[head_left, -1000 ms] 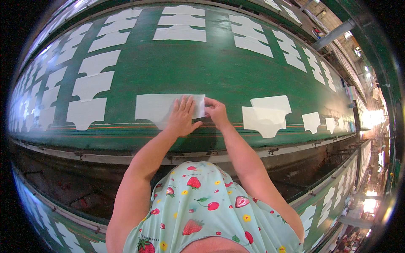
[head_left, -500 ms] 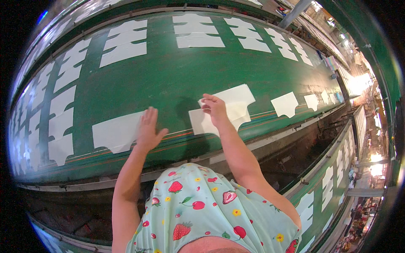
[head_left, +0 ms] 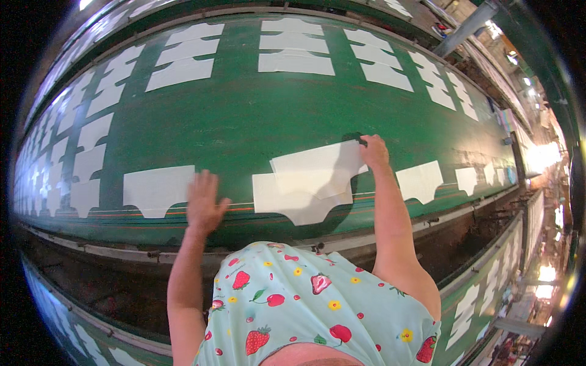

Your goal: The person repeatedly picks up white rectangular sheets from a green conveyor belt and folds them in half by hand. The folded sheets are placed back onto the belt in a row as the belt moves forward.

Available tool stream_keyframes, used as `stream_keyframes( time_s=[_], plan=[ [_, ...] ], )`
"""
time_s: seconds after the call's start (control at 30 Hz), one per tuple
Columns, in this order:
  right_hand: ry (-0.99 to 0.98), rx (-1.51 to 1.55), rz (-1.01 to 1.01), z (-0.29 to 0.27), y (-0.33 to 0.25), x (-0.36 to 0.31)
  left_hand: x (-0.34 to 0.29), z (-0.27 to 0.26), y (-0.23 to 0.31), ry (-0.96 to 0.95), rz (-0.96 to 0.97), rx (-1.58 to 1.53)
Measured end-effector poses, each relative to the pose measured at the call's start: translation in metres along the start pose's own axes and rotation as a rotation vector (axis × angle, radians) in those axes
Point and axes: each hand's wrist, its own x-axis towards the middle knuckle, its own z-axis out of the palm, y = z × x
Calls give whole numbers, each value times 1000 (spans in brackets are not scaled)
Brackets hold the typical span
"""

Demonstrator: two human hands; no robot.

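Note:
My left hand [head_left: 205,200] lies flat, fingers stretched out, over the right edge of a white cut fabric panel [head_left: 155,189] on the green table [head_left: 238,122]. To its right are two or more overlapping white panels. The upper panel [head_left: 317,160] sits askew on the lower panel [head_left: 268,194], which has a curved notch at each lower corner. At the upper panel's far right corner, my right hand [head_left: 375,152] has its fingers curled onto the edge, pinching it. Its arm casts a shadow across the panels.
Rows of similar white panels [head_left: 296,63] lie along the table's far side and left end. More single panels [head_left: 420,182] continue rightward along the near edge. A metal rail [head_left: 360,240] borders the table in front of me. A post [head_left: 467,27] rises at the far right.
My right hand has gone from the upper panel's left corner to its far right corner. The upper panel now lies flatter over the lower one. My left hand stays by the left panel's right edge.

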Motion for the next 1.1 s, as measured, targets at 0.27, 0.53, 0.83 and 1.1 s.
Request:
stream_keyframes(
  time_s=[0.27,0.53,0.83,1.1],
  plan=[
    [-45,51,-53,13,14,12,7,-21,88,-114,228,-328],
    [60,73,-199,6,-60,-24,18,-26,105,137,117,-683],
    [-142,937,-883,-29,-322,-92,26,-38,117,81,-288,-1305],
    [-766,1001,-814,-46,-405,-99,-7,-123,12,183,-240,-1474]
  ],
)
